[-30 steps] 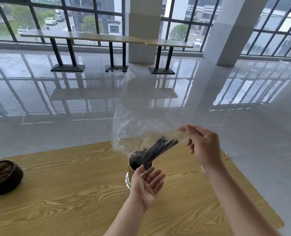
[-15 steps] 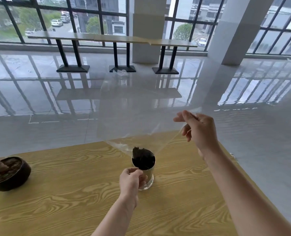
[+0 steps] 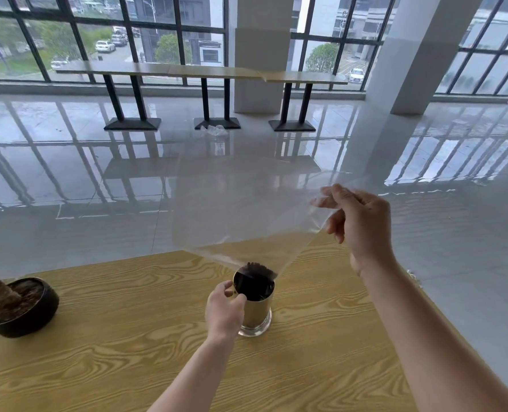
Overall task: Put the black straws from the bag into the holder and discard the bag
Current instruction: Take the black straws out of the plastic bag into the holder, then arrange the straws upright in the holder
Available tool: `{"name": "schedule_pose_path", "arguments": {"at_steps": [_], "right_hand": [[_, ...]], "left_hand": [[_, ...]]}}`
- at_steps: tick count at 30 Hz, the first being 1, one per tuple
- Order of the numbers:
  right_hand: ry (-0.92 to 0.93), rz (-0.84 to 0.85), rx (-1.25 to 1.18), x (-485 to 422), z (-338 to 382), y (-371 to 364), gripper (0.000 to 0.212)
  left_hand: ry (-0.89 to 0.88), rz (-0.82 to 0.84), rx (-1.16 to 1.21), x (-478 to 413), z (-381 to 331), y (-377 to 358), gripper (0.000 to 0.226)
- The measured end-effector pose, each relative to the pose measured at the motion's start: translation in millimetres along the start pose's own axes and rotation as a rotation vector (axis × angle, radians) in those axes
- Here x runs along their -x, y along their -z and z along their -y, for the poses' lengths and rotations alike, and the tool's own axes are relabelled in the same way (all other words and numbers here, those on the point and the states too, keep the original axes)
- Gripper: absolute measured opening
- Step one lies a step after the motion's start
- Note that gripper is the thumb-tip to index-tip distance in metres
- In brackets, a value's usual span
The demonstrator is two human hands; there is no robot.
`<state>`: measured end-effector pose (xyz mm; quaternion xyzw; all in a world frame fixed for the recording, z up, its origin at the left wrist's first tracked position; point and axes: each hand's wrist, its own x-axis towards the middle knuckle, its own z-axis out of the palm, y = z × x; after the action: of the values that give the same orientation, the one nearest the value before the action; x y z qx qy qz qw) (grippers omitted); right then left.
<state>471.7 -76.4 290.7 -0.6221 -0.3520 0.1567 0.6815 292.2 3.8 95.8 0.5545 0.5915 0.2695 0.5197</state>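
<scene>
A shiny metal holder (image 3: 257, 313) stands on the wooden table (image 3: 128, 352). The black straws (image 3: 257, 267) stand inside it, only their tips showing above the rim. My left hand (image 3: 224, 309) grips the holder's left side at the rim. My right hand (image 3: 358, 226) pinches a corner of the clear plastic bag (image 3: 240, 203) and holds it up above the holder. The bag hangs flat and looks empty, with its lowest corner just over the straw tips.
A dark bowl-shaped pot (image 3: 19, 307) with soil and a stump sits at the table's left. The table's right edge (image 3: 425, 292) drops to a glossy floor. Long tables (image 3: 202, 72) stand by the far windows, with crumpled plastic (image 3: 214, 130) on the floor beneath.
The straws slid out of the bag into the holder. My left hand went from open beside the holder to gripping it. My right hand lifted the emptied bag higher.
</scene>
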Motion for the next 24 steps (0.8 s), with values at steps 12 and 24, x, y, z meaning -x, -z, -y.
{"name": "schedule_pose_path", "arguments": {"at_steps": [12, 24], "right_hand": [[0.049, -0.063, -0.142, -18.7, 49.2, 1.0, 0.025], [-0.085, 0.039, -0.392, -25.7, 58.9, -22.7, 0.025]], "left_hand": [[-0.172, 0.004, 0.01, -1.6, -16.8, 12.5, 0.069], [-0.139, 0.292, 0.662, -12.1, -54.6, 65.5, 0.156]]}}
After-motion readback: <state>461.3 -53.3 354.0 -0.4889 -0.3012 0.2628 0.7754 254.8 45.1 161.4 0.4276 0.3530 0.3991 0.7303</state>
